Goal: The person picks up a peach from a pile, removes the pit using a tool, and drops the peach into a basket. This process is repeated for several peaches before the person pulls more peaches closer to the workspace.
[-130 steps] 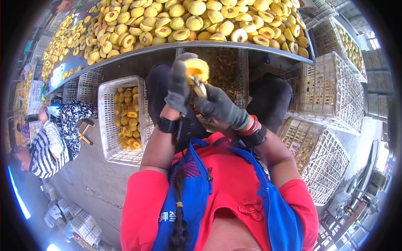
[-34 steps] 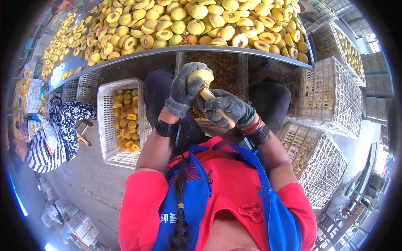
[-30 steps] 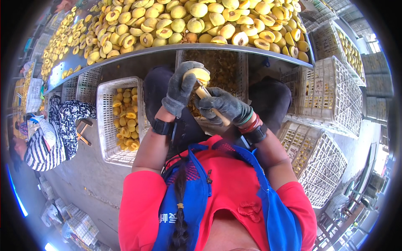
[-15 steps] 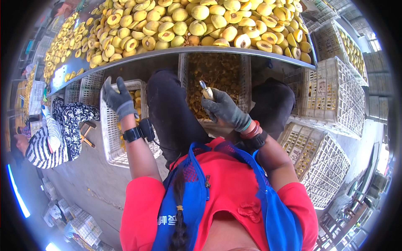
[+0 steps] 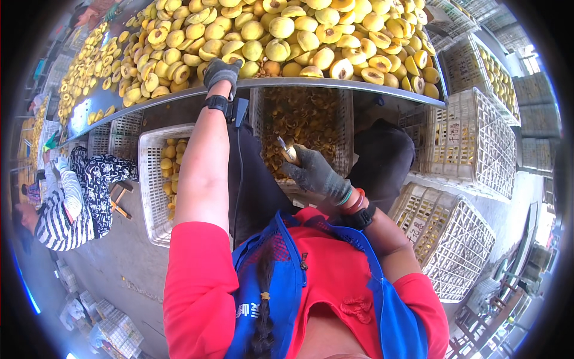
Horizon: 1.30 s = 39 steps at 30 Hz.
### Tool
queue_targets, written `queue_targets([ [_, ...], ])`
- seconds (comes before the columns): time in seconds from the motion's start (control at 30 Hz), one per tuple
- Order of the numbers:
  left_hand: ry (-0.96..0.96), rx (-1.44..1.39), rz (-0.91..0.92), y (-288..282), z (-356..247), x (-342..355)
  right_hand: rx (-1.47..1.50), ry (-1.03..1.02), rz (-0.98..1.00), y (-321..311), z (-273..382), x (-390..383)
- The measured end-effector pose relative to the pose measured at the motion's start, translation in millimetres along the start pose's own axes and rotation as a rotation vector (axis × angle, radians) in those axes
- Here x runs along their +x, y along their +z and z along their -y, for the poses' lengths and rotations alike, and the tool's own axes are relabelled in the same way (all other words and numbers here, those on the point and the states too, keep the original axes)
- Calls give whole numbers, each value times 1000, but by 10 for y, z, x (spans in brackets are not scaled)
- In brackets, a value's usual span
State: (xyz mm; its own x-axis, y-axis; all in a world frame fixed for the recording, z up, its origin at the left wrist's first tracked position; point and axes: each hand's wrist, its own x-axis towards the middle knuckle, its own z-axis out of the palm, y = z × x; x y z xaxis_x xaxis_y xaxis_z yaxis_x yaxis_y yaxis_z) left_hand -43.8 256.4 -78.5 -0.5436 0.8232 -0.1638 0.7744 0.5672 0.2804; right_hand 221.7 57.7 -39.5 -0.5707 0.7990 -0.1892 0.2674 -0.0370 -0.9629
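My left hand (image 5: 222, 74), in a dark grey work glove, is over the near edge of a metal table (image 5: 197, 91). Its fingers are apart and rest among halved yellow peaches (image 5: 263, 31); I cannot see a peach held in them. My right hand (image 5: 315, 172), gloved too, is closed around a small hand tool (image 5: 289, 152) with a pale handle and a short metal tip. It hovers above my lap, in front of a crate (image 5: 343, 128) of brownish peach scraps under the table.
A white plastic crate (image 5: 149, 197) with yellow peaches stands left of my legs. Stacked white crates (image 5: 469, 134) rise on the right, with another crate (image 5: 457, 251) nearer me. At the left a person in a striped top (image 5: 63, 221) sits beside a wooden stool (image 5: 121, 200).
My left hand has moved from above the left crate up and right onto the peaches at the table edge. My right hand keeps hold of the tool, nearly in place.
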Motion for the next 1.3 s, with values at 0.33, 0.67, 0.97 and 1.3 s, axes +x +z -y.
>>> queue_targets([
  [0.33, 326, -1173, 295, -55, 161, -806, 36, -71, -131, -10, 120, 60],
  [0.67, 335, -1779, 594, -284, 136, -1963, -315, -409, -350, 19, 154, 219],
  [0.97, 511, -1502, 75, -207, 30, -2229, -202, -344, -363, 110, 211, 130],
  [1.3, 571, -1381, -143, -106, 5, -2214, 198, -413, -217, 171, 323, 90],
])
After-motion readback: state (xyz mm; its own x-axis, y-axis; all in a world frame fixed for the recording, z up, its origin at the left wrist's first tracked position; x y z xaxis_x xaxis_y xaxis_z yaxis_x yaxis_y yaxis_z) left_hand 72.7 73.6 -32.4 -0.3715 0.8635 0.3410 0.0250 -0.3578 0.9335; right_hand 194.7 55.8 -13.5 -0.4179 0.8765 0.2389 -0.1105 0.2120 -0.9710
